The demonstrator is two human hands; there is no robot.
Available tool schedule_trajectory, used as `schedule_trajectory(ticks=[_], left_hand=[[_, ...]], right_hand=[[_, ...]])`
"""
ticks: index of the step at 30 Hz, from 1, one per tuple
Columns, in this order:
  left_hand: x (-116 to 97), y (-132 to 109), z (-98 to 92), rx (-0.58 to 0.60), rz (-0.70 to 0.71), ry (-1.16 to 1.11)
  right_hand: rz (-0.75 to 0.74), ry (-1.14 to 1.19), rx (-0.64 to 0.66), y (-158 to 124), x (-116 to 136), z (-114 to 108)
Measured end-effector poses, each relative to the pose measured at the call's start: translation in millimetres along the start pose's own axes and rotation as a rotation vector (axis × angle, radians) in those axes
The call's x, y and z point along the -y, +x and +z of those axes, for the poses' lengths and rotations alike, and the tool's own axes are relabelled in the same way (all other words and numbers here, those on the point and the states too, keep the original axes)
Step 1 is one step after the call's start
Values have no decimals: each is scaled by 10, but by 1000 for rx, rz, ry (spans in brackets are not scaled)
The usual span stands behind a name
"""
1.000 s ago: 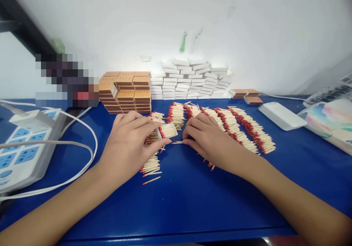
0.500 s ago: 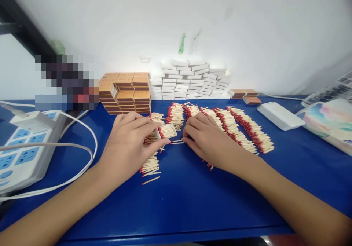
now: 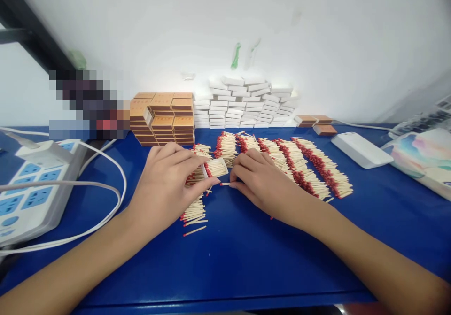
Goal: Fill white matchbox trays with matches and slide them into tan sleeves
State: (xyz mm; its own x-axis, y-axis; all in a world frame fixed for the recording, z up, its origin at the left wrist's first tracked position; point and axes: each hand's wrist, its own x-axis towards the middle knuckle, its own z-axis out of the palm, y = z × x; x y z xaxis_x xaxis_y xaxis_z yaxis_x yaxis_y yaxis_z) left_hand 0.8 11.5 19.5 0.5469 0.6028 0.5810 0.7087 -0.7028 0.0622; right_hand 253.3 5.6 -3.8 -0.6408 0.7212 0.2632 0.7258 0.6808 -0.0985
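Observation:
Between the thumb and fingers of my left hand point(image 3: 164, 181) is a white matchbox tray point(image 3: 224, 164), tilted, with red-headed matches lying in it. My right hand point(image 3: 259, 176) pinches a match point(image 3: 224, 184) just below the tray, its red head pointing left toward my left thumb. Loose matches point(image 3: 194, 208) lie in a heap under and in front of my left hand. Beyond and to the right of my right hand, more matches point(image 3: 313, 162) lie in slanting rows, partly hidden by that hand.
Stacked orange-brown matchboxes point(image 3: 162, 120) stand at the back left, beside a pile of white trays point(image 3: 243, 103) along the wall. A power strip point(image 3: 38, 183) with looping cables occupies the left. A white device point(image 3: 361, 150) and a colourful pack point(image 3: 426, 160) lie right on the blue table point(image 3: 225, 263).
My right hand has shifted slightly left toward the tray. Two matches showed at its fingertips before; one shows now. My left hand still holds the tray in much the same place.

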Motion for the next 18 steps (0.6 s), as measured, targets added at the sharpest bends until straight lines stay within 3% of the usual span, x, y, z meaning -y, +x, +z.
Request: schedule_trajectory(ticks=[6, 12, 18], left_hand=[[22, 0, 14, 4, 0, 2], [52, -1, 59, 15, 29, -12], [-21, -5, 81, -8, 75, -88]], right_hand=[[-24, -86, 0, -18, -10, -15], [-15, -170, -177, -25, -57, -162], [-44, -178, -261, -10, 60, -169]])
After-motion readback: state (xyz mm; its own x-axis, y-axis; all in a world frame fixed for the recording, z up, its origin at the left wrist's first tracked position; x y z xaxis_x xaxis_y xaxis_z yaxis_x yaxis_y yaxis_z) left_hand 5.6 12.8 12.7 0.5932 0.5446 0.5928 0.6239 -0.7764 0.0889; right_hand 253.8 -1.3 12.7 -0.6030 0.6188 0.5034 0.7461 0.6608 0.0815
